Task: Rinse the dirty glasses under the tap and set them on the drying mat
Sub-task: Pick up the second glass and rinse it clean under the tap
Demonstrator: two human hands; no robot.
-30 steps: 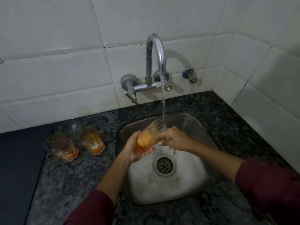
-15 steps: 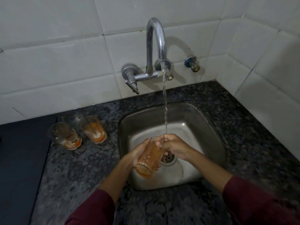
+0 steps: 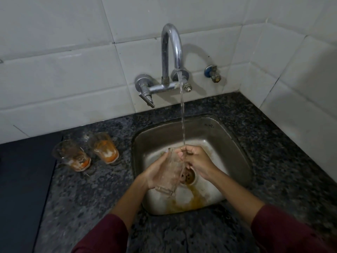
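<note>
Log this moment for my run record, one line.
rinsing | left hand holds glass | right hand at rim | tap running | two dirty glasses wait

Before you, white wall tiles back a speckled dark stone surface; a small blue-handled valve juts from the wall, right of centre.

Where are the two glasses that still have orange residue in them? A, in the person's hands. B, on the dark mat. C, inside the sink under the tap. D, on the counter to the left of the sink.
D: both dirty glasses stand on the speckled counter, between the dark mat and the sink.
</note>
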